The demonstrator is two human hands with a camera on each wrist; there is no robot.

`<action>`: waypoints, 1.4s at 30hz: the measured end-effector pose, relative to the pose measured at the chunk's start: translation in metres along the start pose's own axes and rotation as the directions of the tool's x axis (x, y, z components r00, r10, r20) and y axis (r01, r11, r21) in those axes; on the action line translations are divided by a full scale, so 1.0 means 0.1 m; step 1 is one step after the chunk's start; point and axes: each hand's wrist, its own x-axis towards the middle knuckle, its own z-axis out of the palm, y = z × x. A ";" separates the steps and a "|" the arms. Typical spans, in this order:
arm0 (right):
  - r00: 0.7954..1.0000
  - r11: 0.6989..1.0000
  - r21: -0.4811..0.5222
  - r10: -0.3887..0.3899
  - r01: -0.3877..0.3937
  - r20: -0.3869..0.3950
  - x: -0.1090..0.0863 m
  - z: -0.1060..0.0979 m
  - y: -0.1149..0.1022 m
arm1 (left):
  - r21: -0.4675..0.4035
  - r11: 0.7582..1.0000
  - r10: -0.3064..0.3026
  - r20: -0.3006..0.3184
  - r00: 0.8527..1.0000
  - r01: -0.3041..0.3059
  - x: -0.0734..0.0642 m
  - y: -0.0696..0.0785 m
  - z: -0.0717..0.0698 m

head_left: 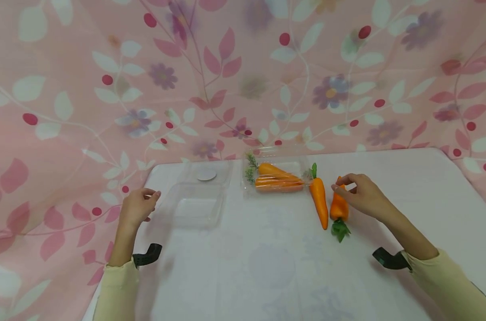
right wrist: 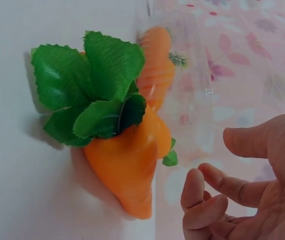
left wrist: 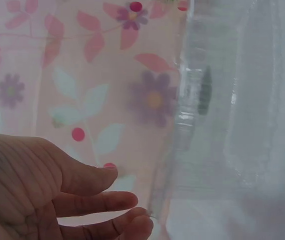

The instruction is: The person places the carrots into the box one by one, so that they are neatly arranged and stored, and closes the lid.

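While the right hand (head_left: pixel 363 194) hangs by the leafy carrot (head_left: pixel 339 207), its thumb and fingers are apart with nothing between them. That carrot lies right of the carrot box (head_left: pixel 295 166), past the thin carrot (head_left: pixel 320 200). If the right hand bumped it, it could roll into the thin carrot, because both look round and smooth. Left of the carrot box, the left hand (head_left: pixel 137 207) has loose, parted fingers, holding nothing. A knock there could slide the other box (head_left: pixel 194 207), which looks thin and light.
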 end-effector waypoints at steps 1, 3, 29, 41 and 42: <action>1.000 1.000 0.001 -0.001 0.001 0.000 0.00 0.00 0.00 | 0.005 1.000 -0.008 0.011 1.000 0.008 0.01 -0.03 0.01; 1.000 1.000 0.002 0.002 -0.002 0.002 0.00 0.00 0.01 | 0.000 1.000 -0.026 0.047 0.999 0.026 0.01 -0.07 0.02; 0.999 1.000 -0.002 0.031 -0.031 0.009 -0.06 -0.01 0.09 | -0.266 0.939 -0.111 0.366 0.924 0.218 0.01 -0.35 0.13; 0.999 0.999 -0.017 0.035 -0.035 0.006 -0.04 -0.02 0.12 | -0.324 0.910 -0.096 0.442 0.892 0.258 -0.01 -0.34 0.21; 0.999 0.999 -0.016 0.035 -0.035 0.007 -0.04 -0.02 0.12 | -0.328 0.910 -0.090 0.445 0.891 0.255 -0.02 -0.33 0.22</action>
